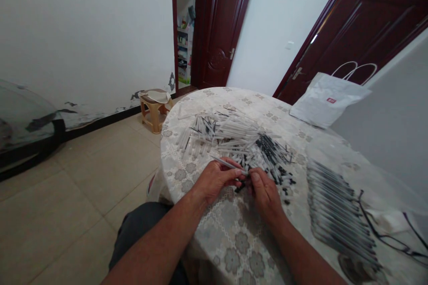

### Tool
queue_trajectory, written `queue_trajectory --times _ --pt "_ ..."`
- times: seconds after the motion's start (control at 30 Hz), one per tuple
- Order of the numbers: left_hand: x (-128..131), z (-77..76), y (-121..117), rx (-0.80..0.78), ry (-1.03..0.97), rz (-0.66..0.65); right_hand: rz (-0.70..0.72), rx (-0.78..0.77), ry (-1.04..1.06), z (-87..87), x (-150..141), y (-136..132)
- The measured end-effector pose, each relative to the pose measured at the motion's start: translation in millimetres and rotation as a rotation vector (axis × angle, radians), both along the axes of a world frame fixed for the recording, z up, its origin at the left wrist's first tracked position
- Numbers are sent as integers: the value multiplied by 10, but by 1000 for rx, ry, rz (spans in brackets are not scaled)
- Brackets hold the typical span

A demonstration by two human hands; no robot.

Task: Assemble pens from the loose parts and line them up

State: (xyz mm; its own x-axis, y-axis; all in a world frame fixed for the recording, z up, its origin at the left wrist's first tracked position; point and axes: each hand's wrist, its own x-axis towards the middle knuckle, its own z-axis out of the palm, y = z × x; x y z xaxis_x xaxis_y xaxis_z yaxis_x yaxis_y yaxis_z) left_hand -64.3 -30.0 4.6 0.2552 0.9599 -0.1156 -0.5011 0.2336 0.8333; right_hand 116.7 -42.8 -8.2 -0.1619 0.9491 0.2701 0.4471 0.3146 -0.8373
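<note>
My left hand is closed round a slim grey-white pen, which points up and to the left. At the pen's lower right end, my right hand pinches with thumb and forefinger; whatever small part sits in that pinch is hidden by the fingers. Just beyond both hands lies a loose heap of whitish pen barrels. Dark thin pen parts are bunched at the heap's right side. Small black-ended pieces are scattered close to my right hand.
On the right, a row of grey pens lies side by side, with eyeglasses next to it. A white paper bag stands at the table's far right. The round table has a flowered cloth. A small stool stands beyond its left edge.
</note>
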Motion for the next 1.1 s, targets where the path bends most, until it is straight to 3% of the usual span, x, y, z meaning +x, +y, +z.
queue_trajectory --times 0.2,0.6,0.83,0.97,1.1 --pt "-10 -8 2 9 27 -13 -21 27 -104 38 -3 -11" --pt "-20 -13 3 50 83 -12 26 39 -95 98 -4 -22" --pt "-18 8 16 258 410 15 103 128 -125 229 19 -34" --pt "-40 38 47 293 505 108 -50 150 -161 400 199 9" --pt "-88 72 110 254 613 259 -255 44 -22 614 497 57"
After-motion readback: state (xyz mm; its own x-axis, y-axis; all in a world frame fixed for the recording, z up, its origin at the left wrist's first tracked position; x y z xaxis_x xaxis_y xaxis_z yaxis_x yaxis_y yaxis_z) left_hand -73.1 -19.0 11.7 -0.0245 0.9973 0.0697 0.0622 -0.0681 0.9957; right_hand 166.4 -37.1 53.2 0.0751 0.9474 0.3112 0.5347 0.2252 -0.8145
